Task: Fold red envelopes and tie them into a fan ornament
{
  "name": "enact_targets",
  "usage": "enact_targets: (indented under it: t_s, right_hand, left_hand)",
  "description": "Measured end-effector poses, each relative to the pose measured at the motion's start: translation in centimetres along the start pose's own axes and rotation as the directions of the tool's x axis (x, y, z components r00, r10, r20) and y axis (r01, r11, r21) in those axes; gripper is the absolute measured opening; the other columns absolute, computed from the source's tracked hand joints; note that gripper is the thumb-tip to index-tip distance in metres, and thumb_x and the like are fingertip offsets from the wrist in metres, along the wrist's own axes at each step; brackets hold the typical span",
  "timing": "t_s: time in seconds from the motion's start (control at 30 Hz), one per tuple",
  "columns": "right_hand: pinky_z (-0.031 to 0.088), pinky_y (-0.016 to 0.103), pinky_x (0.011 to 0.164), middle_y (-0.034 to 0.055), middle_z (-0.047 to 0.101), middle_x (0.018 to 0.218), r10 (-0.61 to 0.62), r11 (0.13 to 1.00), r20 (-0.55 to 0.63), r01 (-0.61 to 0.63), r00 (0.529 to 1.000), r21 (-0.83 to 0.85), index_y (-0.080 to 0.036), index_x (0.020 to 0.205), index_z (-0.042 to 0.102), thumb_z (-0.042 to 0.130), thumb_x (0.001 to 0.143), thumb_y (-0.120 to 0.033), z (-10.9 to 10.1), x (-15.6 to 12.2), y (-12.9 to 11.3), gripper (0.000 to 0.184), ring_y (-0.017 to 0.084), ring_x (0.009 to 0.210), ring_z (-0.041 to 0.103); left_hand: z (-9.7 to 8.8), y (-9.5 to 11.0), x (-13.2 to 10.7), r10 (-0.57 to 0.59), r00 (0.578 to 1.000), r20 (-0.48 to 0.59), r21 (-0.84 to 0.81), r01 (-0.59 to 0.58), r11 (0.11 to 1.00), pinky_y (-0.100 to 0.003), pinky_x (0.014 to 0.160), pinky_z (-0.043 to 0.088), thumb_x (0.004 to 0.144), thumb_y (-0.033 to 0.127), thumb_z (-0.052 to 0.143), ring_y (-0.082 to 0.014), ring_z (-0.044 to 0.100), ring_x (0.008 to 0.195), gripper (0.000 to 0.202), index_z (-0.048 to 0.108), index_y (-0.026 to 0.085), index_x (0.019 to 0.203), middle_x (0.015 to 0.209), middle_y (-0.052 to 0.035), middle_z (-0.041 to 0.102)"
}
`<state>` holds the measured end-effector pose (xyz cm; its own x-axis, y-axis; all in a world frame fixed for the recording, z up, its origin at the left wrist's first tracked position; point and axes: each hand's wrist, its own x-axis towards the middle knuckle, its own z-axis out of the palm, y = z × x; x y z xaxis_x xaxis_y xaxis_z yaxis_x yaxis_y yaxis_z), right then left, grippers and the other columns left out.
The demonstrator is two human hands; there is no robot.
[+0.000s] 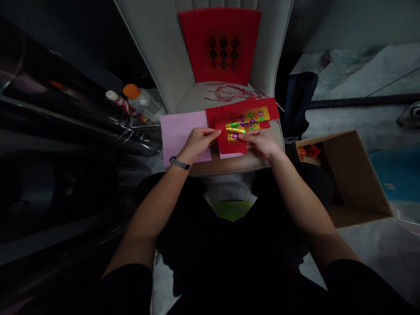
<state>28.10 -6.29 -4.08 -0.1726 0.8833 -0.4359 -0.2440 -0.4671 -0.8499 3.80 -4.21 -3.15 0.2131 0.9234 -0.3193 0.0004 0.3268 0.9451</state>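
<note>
My left hand [201, 142] pinches the left edge of a red paper piece with a shiny gold, green and purple pattern [223, 140]. On its right side, my right hand [260, 142] is closed on the same piece, thumb on the gold part. Behind it, more red paper with a gold diamond pattern [271, 109] lies on the chair seat. A pink paper sheet [177, 131] lies flat at the left, partly under my left hand. Red-and-white cords [229, 92] lie loosely coiled behind the papers.
A large red sheet with dark diamonds [219, 26] leans on the chair back [157, 39]. Two bottles, one orange-capped [144, 103], stand left of the chair. An open cardboard box [354, 175] holding something red sits on the floor at right.
</note>
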Motion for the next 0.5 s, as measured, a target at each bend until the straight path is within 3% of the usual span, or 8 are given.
enact_targets:
  t_s: [0.23,0.5]
  right_hand:
    - [0.067,0.031,0.074,0.0070,0.082,0.089,0.031,0.999,0.015,-0.031,0.999,-0.015,-0.017,0.084,0.082,0.101,0.057,-0.043,-0.4,-0.2,0.8,0.041,0.018,0.076,0.076]
    - [0.068,0.033,0.075,0.0077,0.081,0.088,0.080,0.997,0.033,-0.079,0.996,-0.024,-0.017,0.081,0.081,0.100,0.061,-0.040,-0.9,-0.8,1.7,0.036,0.018,0.077,0.077]
  left_hand:
    - [0.6,0.2,-0.3,-0.039,0.999,-0.014,-0.026,0.039,0.999,-0.040,0.091,0.061,0.083,0.039,0.085,-0.0206,0.075,0.090,0.030,0.080,0.013,0.098,0.095,-0.0069,0.079]
    - [0.9,-0.4,0.0,-0.004,0.999,-0.040,-0.046,0.002,0.999,-0.039,0.089,0.061,0.085,0.037,0.083,-0.0198,0.074,0.090,0.027,0.079,0.013,0.098,0.094,-0.0064,0.078]
